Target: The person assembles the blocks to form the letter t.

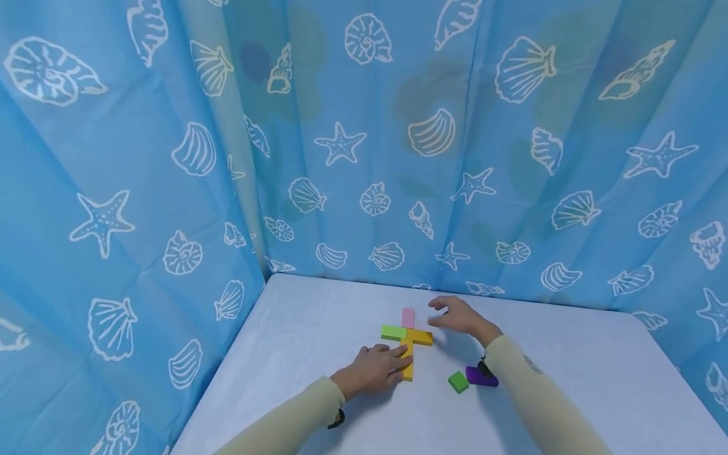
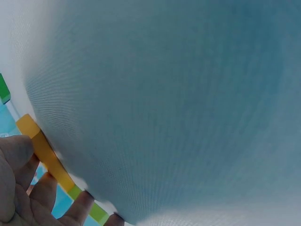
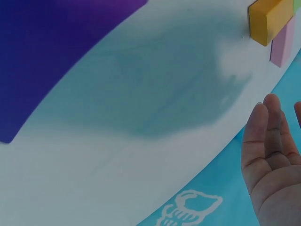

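Flat toy blocks form a cross on the white table. A pink block (image 1: 407,317) tops it, a light green block (image 1: 392,332) and an orange-yellow block (image 1: 421,337) lie side by side below, and a yellow upright piece (image 1: 407,374) runs toward me. My left hand (image 1: 372,368) rests on that yellow piece with spread fingers, which partly cover it. To the right of the pink block, my right hand (image 1: 461,318) hovers with loosely bent fingers and holds nothing. The right wrist view shows the same hand (image 3: 273,160) apart from the blocks.
A green block (image 1: 458,382) and a purple block (image 1: 480,377) lie under the right forearm, the purple one partly hidden by the wrist strap. Behind the table (image 1: 318,303) hangs a blue curtain (image 1: 398,158) with white shell prints.
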The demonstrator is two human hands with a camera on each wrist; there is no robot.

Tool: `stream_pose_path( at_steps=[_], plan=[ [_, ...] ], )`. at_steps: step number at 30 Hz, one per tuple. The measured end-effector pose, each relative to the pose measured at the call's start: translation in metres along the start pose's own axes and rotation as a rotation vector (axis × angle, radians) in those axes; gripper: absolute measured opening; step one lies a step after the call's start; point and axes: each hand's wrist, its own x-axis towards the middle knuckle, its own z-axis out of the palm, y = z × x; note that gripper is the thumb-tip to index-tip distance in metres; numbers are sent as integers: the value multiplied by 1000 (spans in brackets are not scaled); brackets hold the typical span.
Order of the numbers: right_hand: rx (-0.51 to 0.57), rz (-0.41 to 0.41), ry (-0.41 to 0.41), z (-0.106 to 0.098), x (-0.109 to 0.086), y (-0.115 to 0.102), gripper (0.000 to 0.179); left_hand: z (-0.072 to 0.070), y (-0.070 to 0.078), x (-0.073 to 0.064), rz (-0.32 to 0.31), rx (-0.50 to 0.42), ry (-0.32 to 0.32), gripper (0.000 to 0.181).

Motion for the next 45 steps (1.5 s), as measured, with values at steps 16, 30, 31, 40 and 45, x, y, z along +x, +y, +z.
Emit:
stream_pose_path(
  at_steps=[16, 30, 31, 40, 45],
  plan=[
    [11, -8, -32, -2, -19, 16, 46, 2, 0, -4, 17, 2, -8, 48],
    [15, 9, -31, -3, -31, 31, 45, 2, 0, -4, 23, 11, -2, 48],
    [16, 11, -32, -2, -32, 33, 45, 3, 1, -4, 27, 11, -5, 48],
    [18, -19, -24, -5, -30, 36, 44, -1, 1, -3, 20, 18, 18, 48],
    [22, -7, -33, -6, -31, 35, 44, -3, 3, -2, 15, 5, 12, 48]
  ],
)
